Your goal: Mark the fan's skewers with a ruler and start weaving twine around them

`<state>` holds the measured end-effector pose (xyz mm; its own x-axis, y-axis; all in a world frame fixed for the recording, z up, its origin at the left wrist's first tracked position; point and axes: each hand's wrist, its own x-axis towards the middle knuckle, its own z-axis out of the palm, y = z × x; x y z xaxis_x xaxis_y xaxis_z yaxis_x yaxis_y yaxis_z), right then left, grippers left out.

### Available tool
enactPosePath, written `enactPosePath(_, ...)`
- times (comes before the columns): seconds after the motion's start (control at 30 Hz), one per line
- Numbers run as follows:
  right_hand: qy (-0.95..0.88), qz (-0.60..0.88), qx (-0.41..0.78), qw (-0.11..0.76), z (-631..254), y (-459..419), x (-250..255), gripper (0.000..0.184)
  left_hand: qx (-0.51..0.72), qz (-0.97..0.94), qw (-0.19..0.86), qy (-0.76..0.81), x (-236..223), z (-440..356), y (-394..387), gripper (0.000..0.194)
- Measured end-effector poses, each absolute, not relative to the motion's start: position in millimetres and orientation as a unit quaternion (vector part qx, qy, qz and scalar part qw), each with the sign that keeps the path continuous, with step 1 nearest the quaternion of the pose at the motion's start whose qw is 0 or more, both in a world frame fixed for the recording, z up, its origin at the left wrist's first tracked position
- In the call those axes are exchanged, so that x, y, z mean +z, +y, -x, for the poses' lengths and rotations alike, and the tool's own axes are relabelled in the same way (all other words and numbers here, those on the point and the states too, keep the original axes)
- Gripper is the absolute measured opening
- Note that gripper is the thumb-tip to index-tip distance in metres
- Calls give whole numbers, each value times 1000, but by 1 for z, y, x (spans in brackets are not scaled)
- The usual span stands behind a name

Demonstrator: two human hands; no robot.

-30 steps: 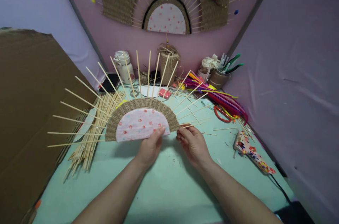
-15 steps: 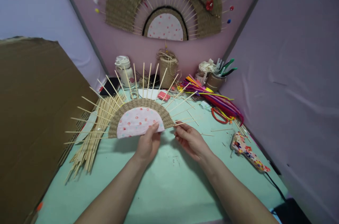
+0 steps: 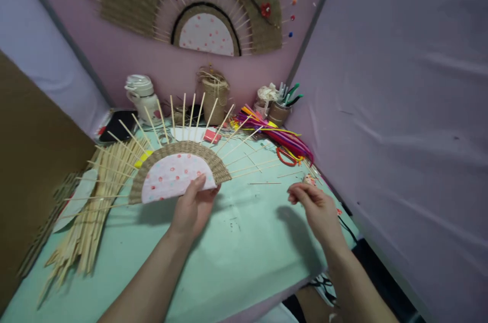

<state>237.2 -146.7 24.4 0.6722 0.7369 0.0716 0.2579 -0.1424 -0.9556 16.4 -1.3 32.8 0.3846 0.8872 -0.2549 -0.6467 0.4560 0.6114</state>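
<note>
A half-round woven fan base point(image 3: 141, 183) with a white, red-dotted cloth face point(image 3: 171, 175) is held up over the table. Thin wooden sticks point(image 3: 184, 114) radiate from its curved edge. My left hand point(image 3: 194, 206) grips its straight lower edge near the right end, thumb on the cloth and fingers behind. My right hand point(image 3: 310, 203) is off to the right, above the table, its fingers curled together with nothing showing in them. Just behind that hand a flower-patterned glue gun point(image 3: 309, 179) lies on the table, mostly covered by it.
Bundled sticks point(image 3: 101, 196) lie at left beside a cardboard sheet point(image 3: 34, 160). Colourful pipe cleaners point(image 3: 282, 141) and red-handled scissors point(image 3: 285, 156) lie back right. A twine roll point(image 3: 214, 101), a white bottle point(image 3: 143, 99) and a cup of tools point(image 3: 280, 113) stand behind. A larger fan point(image 3: 129, 2) hangs on the wall.
My right hand has left the right end of the fan base and moved right, over the glue gun. The view has swung right. My left hand keeps its grip.
</note>
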Motion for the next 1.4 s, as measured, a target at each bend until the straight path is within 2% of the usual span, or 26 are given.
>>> enactPosePath(0.03,-343,755,159,536,-254,-156,23,32,473,-214,805,288,33,-17,-1,17)
enactPosePath(0.1,-363,836,52,409,-287,-172,17,37,470,-216,803,298,33,-17,-1,18)
enactPosePath(0.17,-387,886,18,256,-313,-185,7,46,472,-216,800,302,32,-18,-1,18)
enactPosePath(0.23,-397,904,32,157,-328,-191,-5,57,475,-218,797,304,31,-18,-1,18)
enactPosePath(0.3,-397,910,49,112,-335,-192,-15,62,476,-225,794,304,29,-19,-1,19)
enactPosePath(0.37,-397,910,58,102,-337,-189,-23,61,479,-235,791,299,27,-19,-1,19)
enactPosePath(0.5,-415,898,37,140,-335,-188,-22,50,480,-250,790,287,24,-19,-2,17)
enactPosePath(0.63,-403,875,46,264,-322,-196,-4,51,468,-257,789,304,21,-18,-4,21)
enactPosePath(0.83,-287,714,282,573,-263,-199,40,48,476,-274,770,325,19,-19,-8,32)
enactPosePath(0.9,-249,633,372,632,-240,-193,51,45,481,-290,763,321,16,-18,-8,33)
enactPosePath(1.03,-239,570,468,632,-207,-178,50,48,471,-325,739,356,6,-14,-11,33)
enactPosePath(1.2,-296,627,467,550,-188,-163,35,46,433,-354,731,391,-4,-6,-17,34)
enactPosePath(1.4,-327,671,436,504,-183,-157,36,51,379,-424,711,413,0,-4,-18,31)
